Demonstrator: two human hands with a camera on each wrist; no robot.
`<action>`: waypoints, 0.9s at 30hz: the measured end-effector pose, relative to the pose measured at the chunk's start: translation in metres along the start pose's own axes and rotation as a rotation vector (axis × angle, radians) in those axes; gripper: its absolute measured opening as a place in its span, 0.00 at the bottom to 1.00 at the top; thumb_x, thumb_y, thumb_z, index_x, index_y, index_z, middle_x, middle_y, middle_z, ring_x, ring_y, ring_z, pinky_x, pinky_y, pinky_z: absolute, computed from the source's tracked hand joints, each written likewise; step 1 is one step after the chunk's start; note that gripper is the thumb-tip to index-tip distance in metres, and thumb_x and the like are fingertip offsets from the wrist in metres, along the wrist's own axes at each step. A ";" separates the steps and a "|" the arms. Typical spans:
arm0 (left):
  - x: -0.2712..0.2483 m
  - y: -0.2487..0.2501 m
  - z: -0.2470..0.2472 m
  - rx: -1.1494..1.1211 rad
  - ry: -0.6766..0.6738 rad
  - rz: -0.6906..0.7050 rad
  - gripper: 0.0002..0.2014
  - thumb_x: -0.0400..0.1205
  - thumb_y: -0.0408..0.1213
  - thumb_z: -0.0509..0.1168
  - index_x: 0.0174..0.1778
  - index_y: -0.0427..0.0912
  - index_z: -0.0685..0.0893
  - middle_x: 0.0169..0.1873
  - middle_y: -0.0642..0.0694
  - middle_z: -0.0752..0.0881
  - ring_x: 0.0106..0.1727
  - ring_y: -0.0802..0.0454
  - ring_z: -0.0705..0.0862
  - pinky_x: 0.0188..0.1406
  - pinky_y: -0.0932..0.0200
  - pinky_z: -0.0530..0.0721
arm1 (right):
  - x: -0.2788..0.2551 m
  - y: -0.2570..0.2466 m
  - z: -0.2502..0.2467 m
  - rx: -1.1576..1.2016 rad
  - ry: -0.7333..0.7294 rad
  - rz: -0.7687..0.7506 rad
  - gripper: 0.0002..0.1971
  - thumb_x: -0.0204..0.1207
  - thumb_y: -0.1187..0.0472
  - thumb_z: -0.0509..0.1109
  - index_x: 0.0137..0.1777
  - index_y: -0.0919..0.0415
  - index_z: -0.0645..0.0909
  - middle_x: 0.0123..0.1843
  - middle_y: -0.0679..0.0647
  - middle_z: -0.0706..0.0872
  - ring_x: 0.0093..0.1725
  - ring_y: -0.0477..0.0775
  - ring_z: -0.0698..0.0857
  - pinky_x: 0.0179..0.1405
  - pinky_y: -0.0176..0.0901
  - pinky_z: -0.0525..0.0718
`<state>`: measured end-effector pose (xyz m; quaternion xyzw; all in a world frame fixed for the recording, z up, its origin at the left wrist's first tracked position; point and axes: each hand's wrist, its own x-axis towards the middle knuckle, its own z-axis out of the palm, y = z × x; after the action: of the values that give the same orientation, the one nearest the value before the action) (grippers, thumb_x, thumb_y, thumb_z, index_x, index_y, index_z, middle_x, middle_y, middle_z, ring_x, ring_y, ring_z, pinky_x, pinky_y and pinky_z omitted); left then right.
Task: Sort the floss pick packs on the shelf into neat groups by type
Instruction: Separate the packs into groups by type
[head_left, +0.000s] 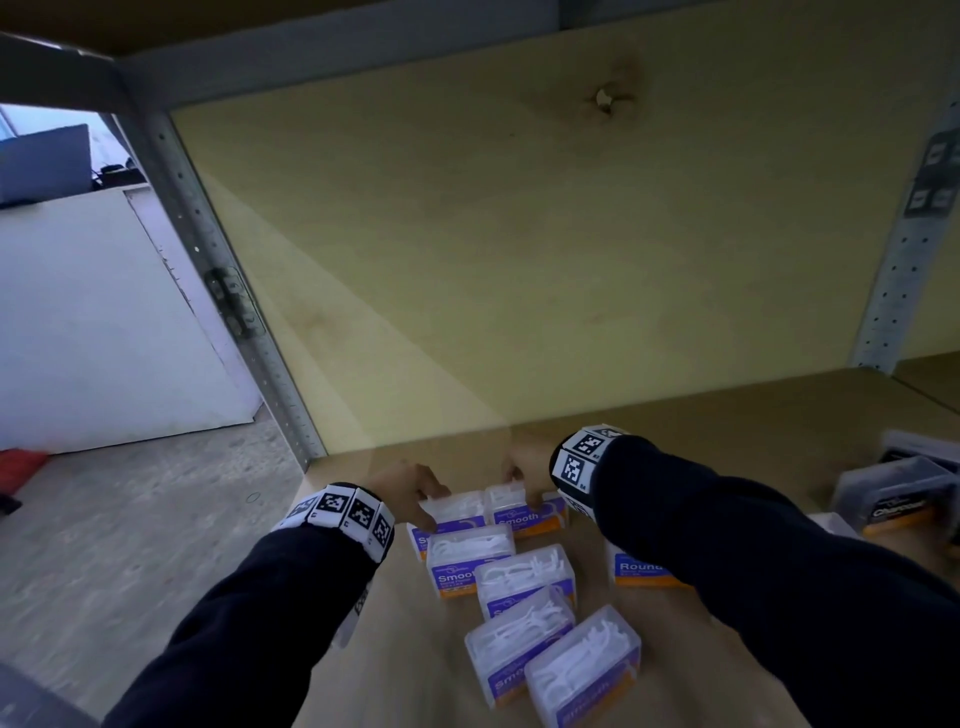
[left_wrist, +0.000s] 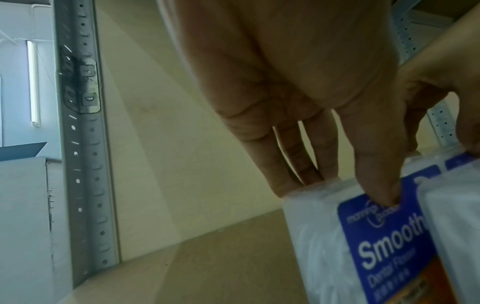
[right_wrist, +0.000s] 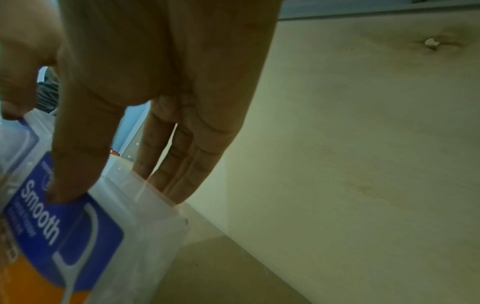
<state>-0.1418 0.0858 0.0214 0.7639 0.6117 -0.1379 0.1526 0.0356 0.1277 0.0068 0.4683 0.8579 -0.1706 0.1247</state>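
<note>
Several clear floss pick packs with purple and orange "Smooth" labels lie in a loose cluster (head_left: 524, 579) on the wooden shelf (head_left: 405, 654). At the back of the cluster my left hand (head_left: 415, 491) (left_wrist: 420, 164) holds one Smooth pack (head_left: 457, 512) (left_wrist: 376, 246), index finger on its label, other fingers at its far edge, thumb at the opposite end. Just beside it my right hand (head_left: 514, 473) (right_wrist: 78, 152) grips another Smooth pack (head_left: 522, 514) (right_wrist: 78, 236) the same way. In the head view the right hand is mostly hidden by its wristband.
A "Round" pack (head_left: 641, 569) lies under my right forearm. Dark-labelled packs (head_left: 904, 506) stand at the far right. The plywood back board (head_left: 519, 234) rises just behind the hands. A perforated metal upright (head_left: 223, 291) marks the shelf's left end, with floor beyond.
</note>
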 end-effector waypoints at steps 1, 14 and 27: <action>-0.001 -0.001 0.001 -0.019 0.008 0.005 0.28 0.78 0.35 0.69 0.75 0.41 0.72 0.72 0.41 0.76 0.70 0.46 0.78 0.68 0.58 0.74 | -0.003 -0.002 0.000 -0.002 0.008 -0.013 0.27 0.72 0.71 0.73 0.71 0.69 0.74 0.71 0.63 0.79 0.65 0.61 0.79 0.29 0.27 0.66; -0.022 0.024 0.025 0.012 0.034 0.188 0.26 0.78 0.39 0.69 0.74 0.44 0.74 0.70 0.42 0.76 0.67 0.46 0.78 0.63 0.62 0.73 | -0.054 -0.016 0.008 -0.134 -0.174 -0.180 0.25 0.75 0.65 0.71 0.72 0.62 0.75 0.70 0.58 0.82 0.67 0.57 0.80 0.47 0.38 0.73; -0.029 0.017 0.025 0.051 0.066 0.019 0.26 0.77 0.36 0.69 0.72 0.42 0.76 0.68 0.42 0.78 0.67 0.46 0.78 0.65 0.55 0.77 | -0.059 -0.010 0.017 -0.178 -0.117 -0.155 0.19 0.71 0.60 0.74 0.60 0.69 0.83 0.58 0.65 0.88 0.45 0.56 0.80 0.44 0.45 0.77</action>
<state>-0.1318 0.0462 0.0117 0.7774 0.6055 -0.1266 0.1141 0.0589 0.0712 0.0153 0.3769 0.8946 -0.1298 0.2019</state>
